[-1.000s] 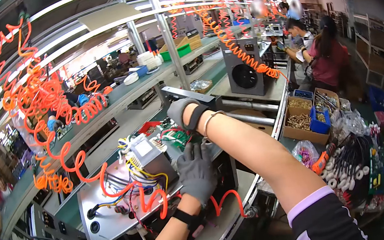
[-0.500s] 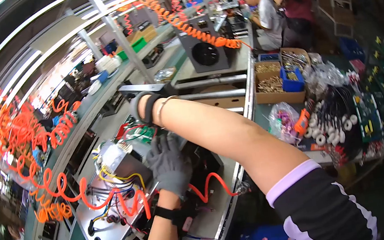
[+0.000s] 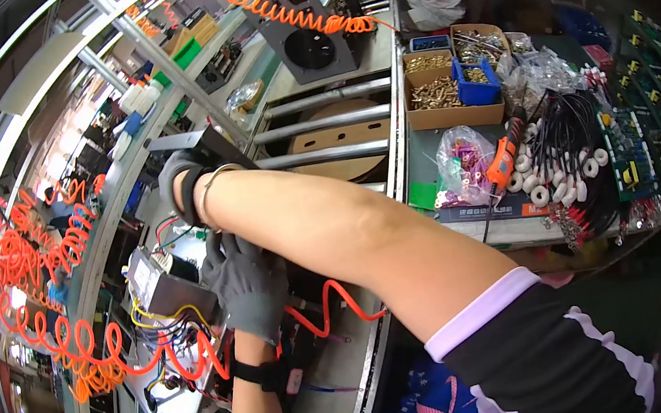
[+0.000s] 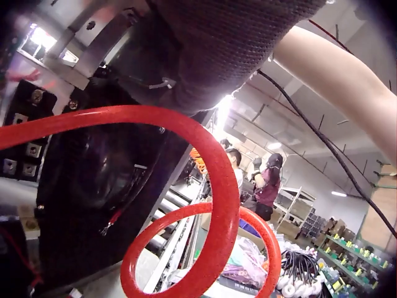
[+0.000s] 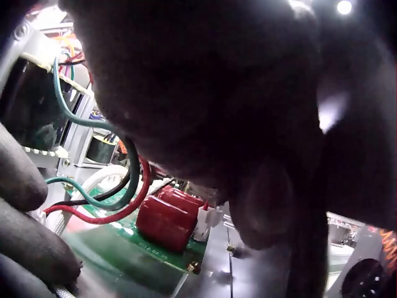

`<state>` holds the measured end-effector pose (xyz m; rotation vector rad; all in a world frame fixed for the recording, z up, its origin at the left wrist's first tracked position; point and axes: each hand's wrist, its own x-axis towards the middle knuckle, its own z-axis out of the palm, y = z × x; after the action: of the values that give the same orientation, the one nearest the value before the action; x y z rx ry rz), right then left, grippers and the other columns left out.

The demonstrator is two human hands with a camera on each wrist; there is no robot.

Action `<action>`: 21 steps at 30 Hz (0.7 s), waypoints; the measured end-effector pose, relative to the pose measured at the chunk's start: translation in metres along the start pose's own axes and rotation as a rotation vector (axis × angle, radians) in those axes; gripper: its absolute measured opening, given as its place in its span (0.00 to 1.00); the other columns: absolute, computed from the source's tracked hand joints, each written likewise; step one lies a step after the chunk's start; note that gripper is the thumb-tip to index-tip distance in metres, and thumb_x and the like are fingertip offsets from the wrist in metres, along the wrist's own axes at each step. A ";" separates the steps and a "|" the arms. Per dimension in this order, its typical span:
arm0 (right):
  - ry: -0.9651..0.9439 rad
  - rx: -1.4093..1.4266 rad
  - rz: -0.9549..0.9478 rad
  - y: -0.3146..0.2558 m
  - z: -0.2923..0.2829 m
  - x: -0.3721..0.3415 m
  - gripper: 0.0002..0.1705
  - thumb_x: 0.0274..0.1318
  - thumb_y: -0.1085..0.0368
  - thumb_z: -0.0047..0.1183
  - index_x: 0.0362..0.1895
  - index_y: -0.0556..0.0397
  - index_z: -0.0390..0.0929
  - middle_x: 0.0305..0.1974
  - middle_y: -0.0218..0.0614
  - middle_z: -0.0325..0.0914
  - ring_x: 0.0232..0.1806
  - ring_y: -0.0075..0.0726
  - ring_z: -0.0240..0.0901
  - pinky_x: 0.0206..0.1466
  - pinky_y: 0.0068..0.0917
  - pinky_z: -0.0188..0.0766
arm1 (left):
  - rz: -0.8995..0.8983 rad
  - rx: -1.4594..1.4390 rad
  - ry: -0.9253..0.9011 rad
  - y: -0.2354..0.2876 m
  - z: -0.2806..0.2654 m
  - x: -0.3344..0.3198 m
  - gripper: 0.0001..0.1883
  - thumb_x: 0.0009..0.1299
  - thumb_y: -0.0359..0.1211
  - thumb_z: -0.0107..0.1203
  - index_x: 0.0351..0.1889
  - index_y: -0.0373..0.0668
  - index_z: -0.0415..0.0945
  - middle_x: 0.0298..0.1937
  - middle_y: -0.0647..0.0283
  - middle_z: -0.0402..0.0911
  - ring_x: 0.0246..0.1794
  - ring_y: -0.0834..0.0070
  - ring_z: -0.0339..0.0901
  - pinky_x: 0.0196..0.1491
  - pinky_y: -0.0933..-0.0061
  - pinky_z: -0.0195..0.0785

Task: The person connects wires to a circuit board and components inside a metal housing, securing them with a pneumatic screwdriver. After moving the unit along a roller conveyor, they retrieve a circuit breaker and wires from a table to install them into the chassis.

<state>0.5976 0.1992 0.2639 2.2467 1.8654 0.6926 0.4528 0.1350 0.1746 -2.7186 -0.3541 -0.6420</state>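
Observation:
In the head view my gloved left hand (image 3: 249, 290) lies along the near side of an opened electrical unit with a grey metal box (image 3: 169, 288). The right wrist view shows its fingertips (image 5: 46, 248) at the left, pinching red, black and teal wires (image 5: 102, 217) over a green circuit board (image 5: 186, 257) that carries dark red blocks (image 5: 167, 217). Reaching across, my gloved right hand (image 3: 175, 182) is at the unit's far side by a dark panel (image 3: 208, 143). Its fingers are mostly hidden, and I cannot tell what they hold.
A coiled red air hose (image 3: 334, 290) passes beside the left wrist. Metal rollers (image 3: 327, 122) lie beyond the unit, with a black cabinet (image 3: 308, 49) past them. At the right stand a carton of brass fittings (image 3: 438, 98), an orange tool (image 3: 502, 161) and black cables with white rings (image 3: 565, 165).
The head view has swung right and down, so the unit and hands sit further left in it. Both hands stay at the unit, the right arm still crossing over.

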 end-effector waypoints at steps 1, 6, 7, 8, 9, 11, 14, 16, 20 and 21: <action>0.023 0.002 0.016 -0.001 0.003 0.003 0.20 0.53 0.54 0.58 0.50 0.41 0.85 0.49 0.34 0.84 0.50 0.40 0.81 0.40 0.48 0.77 | -0.043 0.017 0.015 0.006 -0.006 -0.001 0.32 0.56 0.41 0.63 0.60 0.43 0.70 0.63 0.53 0.70 0.70 0.51 0.57 0.63 0.45 0.53; 0.164 0.196 0.137 0.006 0.009 -0.010 0.15 0.56 0.62 0.53 0.44 0.50 0.86 0.42 0.43 0.85 0.45 0.49 0.83 0.44 0.43 0.79 | -0.101 -0.024 0.025 0.006 -0.006 0.000 0.33 0.55 0.40 0.61 0.61 0.44 0.68 0.63 0.53 0.70 0.69 0.47 0.59 0.63 0.43 0.54; 0.164 0.189 0.122 0.007 0.012 -0.005 0.14 0.56 0.63 0.52 0.43 0.50 0.86 0.41 0.44 0.85 0.45 0.49 0.83 0.44 0.43 0.79 | -0.103 -0.030 0.027 0.006 -0.004 -0.001 0.33 0.55 0.40 0.61 0.61 0.44 0.67 0.63 0.52 0.70 0.69 0.47 0.59 0.63 0.43 0.54; 0.178 0.209 0.175 0.007 0.014 -0.007 0.14 0.56 0.63 0.51 0.42 0.50 0.86 0.40 0.44 0.85 0.44 0.49 0.83 0.43 0.42 0.79 | -0.097 -0.061 0.065 0.007 -0.007 -0.001 0.33 0.55 0.40 0.61 0.60 0.43 0.67 0.64 0.51 0.69 0.69 0.48 0.59 0.63 0.43 0.54; 0.193 0.225 0.224 0.007 0.014 -0.012 0.13 0.56 0.63 0.51 0.41 0.51 0.86 0.39 0.44 0.85 0.43 0.49 0.84 0.43 0.42 0.80 | -0.104 -0.078 0.058 0.006 -0.006 0.000 0.32 0.55 0.41 0.62 0.58 0.44 0.68 0.64 0.50 0.69 0.70 0.49 0.58 0.64 0.44 0.53; 0.244 0.251 0.216 0.009 0.013 -0.023 0.12 0.56 0.65 0.51 0.38 0.53 0.86 0.36 0.47 0.85 0.40 0.50 0.84 0.42 0.45 0.80 | -0.113 -0.055 0.069 0.006 -0.004 -0.001 0.30 0.56 0.41 0.62 0.57 0.44 0.68 0.65 0.49 0.68 0.71 0.50 0.57 0.64 0.45 0.52; 0.277 0.260 0.227 0.006 0.014 -0.036 0.08 0.51 0.68 0.53 0.32 0.53 0.85 0.32 0.48 0.84 0.36 0.52 0.84 0.37 0.45 0.80 | -0.131 -0.093 0.070 0.005 -0.005 -0.002 0.31 0.54 0.39 0.62 0.57 0.40 0.68 0.66 0.49 0.66 0.71 0.51 0.57 0.65 0.46 0.52; 0.348 0.327 0.268 0.010 0.029 -0.032 0.06 0.51 0.68 0.53 0.31 0.52 0.84 0.30 0.50 0.82 0.35 0.53 0.83 0.38 0.45 0.80 | -0.131 -0.094 0.121 0.004 0.002 -0.003 0.33 0.54 0.38 0.62 0.59 0.38 0.66 0.67 0.48 0.66 0.71 0.51 0.57 0.65 0.47 0.51; 0.317 0.414 0.310 0.015 0.031 -0.035 0.09 0.58 0.63 0.49 0.36 0.50 0.81 0.33 0.50 0.81 0.39 0.58 0.80 0.44 0.48 0.77 | -0.167 -0.052 0.006 0.004 -0.001 -0.001 0.37 0.55 0.42 0.59 0.63 0.35 0.66 0.66 0.46 0.68 0.70 0.54 0.58 0.65 0.55 0.53; 0.274 0.383 0.272 0.022 0.037 -0.029 0.08 0.54 0.67 0.52 0.36 0.52 0.83 0.36 0.52 0.82 0.41 0.57 0.82 0.44 0.45 0.79 | -0.174 -0.058 -0.047 0.005 -0.006 0.000 0.36 0.55 0.40 0.58 0.63 0.35 0.67 0.65 0.46 0.69 0.70 0.55 0.58 0.65 0.56 0.53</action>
<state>0.6292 0.1732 0.2318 2.8131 1.9727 0.7709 0.4521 0.1285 0.1785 -2.7830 -0.5975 -0.6440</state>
